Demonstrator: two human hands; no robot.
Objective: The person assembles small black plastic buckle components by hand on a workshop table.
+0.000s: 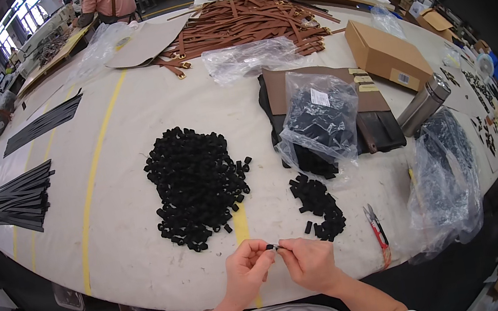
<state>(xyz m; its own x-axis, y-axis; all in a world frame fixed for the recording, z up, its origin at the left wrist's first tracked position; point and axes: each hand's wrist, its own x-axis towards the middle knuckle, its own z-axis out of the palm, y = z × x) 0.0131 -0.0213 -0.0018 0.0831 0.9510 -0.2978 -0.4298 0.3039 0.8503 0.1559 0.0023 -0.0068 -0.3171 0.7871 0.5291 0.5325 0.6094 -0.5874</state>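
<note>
1. Two hands meet at the near edge of the counter, directly in front of the person.
2. Left hand: grip closed, fingertips pinching the left end of a small black loop piece.
3. Right hand: grip closed, fingertips pinching the right end of the same piece.
4. Location of the piece: between the two hands, raised just above the counter, near its near edge.
5. Large pile of black loops: on the counter, just beyond the left hand.
6. Small pile of black loops: just beyond the right hand, well apart from the large pile.
7. Red-handled snips: flat on the counter, right of the right hand.
8. Clear bag of black parts: beyond the small pile, resting on a brown and black folder.
9. Steel flask: lying on its side, right of the folder.
10. Cardboard box: beyond the flask.
11. Brown leather straps: heaped at the far side of the counter.
12. Black strips: stacked at the far left.
13. Crumpled clear bag: at the right edge.
</note>
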